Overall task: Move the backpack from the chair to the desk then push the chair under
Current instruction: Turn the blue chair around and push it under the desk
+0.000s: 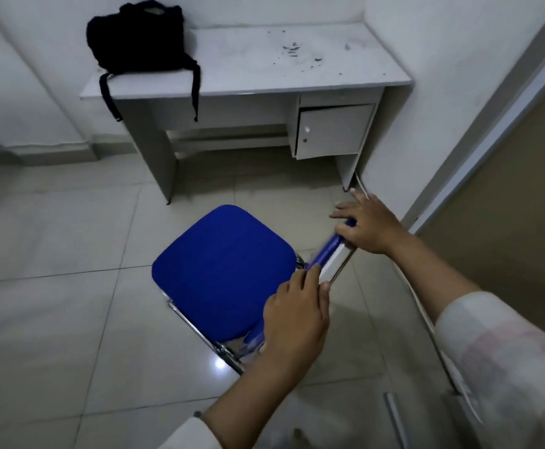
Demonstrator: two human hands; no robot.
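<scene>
Both hands grip the chair [222, 273] backrest — left hand [295, 322] fingers curled over its near end, right hand [366, 223] fingers wrapped at the far end. Beyond the fingers, the backpack [138, 40] sits on the desk [284, 69] — cabinet [332, 131] door shut.

The backpack [138, 37] is black, straps included. The desk [297, 64] is pale grey-white, its top speckled with dark marks. The chair [225, 273] has a bright blue seat and a blue backrest edge on a shiny silver frame. The floor [70, 241] is glossy light beige tile with thin dark seams. A sleeve [504, 361] shows a faint pink-and-white check.
</scene>
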